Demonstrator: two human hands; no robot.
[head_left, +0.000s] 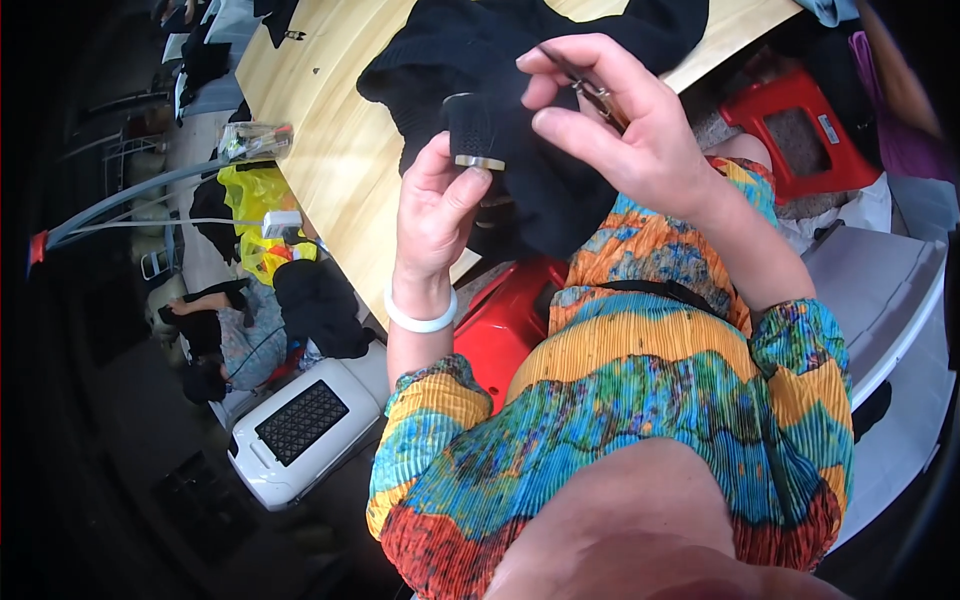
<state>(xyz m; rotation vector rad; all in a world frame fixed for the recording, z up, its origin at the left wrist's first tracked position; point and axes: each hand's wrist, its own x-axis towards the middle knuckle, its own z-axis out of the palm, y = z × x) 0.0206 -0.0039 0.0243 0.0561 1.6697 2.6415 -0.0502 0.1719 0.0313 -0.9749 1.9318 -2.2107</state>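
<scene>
My left hand (440, 205) is closed, pinching the edge of a black knit garment (530, 95) between thumb and fingers. At that pinch sits a small piece with a shiny, pale yellowish rim (480, 162); its kind is unclear. A slim dark brown tool with metal parts (600, 100) lies in my right hand (640, 135), whose fingers are curled around it. Too little of it shows to name its kind. My right thumb and fingertips are just right of the left hand, above the garment. The garment spreads over the table and hangs past its near edge.
The light wooden table (310, 130) reaches away to the left and back. Red plastic stools (790, 130) are near it. At left are a yellow bag (250, 200), a cable with a white plug (280, 224), a white machine housing (305, 430) and another person (250, 325).
</scene>
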